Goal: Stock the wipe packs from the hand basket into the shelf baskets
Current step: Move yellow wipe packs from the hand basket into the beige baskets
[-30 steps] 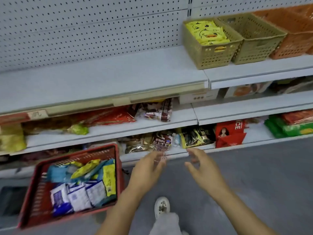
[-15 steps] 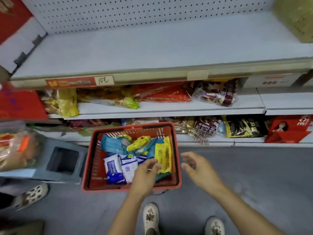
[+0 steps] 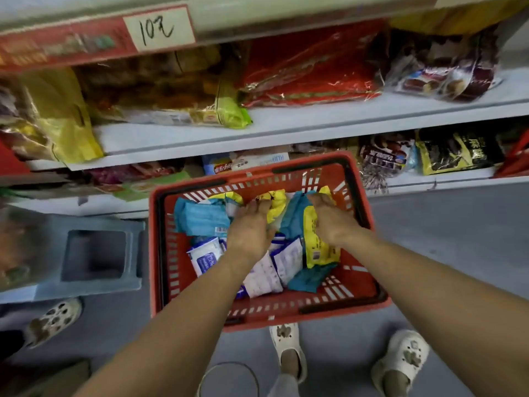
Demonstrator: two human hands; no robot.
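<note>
Fingers point(image 3: 259, 204) bent onto wipe packs point(image 3: 200, 222), grip unclear.
Left hand point(image 3: 252, 227) and right hand point(image 3: 329, 222) have dropped to the basket's point(image 3: 156, 253) far end; pickup begins.

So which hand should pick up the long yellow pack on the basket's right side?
Right hand: it lies right on the long yellow pack. The left hand is over the middle of the red basket, farther from it.

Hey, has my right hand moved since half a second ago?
Yes. The right hand was outside the right rim of the red hand basket, over the floor; now it is inside that rim, over a yellow wipe pack.
</note>
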